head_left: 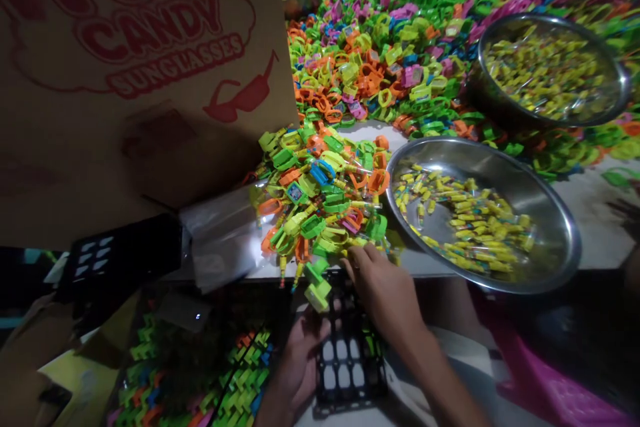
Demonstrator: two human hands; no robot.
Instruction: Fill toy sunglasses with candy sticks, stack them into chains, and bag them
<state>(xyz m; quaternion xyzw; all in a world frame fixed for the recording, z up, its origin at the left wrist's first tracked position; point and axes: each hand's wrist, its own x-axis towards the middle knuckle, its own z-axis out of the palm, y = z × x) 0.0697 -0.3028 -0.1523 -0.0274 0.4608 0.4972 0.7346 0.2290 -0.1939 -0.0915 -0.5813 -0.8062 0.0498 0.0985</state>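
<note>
Left hand (303,352): closed on left side of black slotted tray (350,407).
Right hand (383,283): fingers curled narrow at pile's near edge; can't tell what's pinched.
Tray place: near, below table (597,213) edge, between hands.
Toy watches (323,173): heaped far of hands, left of steel bowl (547,210).
Spill risk: watches crowd table edge; careless pull could drop some.

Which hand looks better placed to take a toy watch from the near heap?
Probably the right hand: it is right at the front edge of the heap of toy watches. The left hand is lower, against the black tray, seemingly steadying it.
</note>
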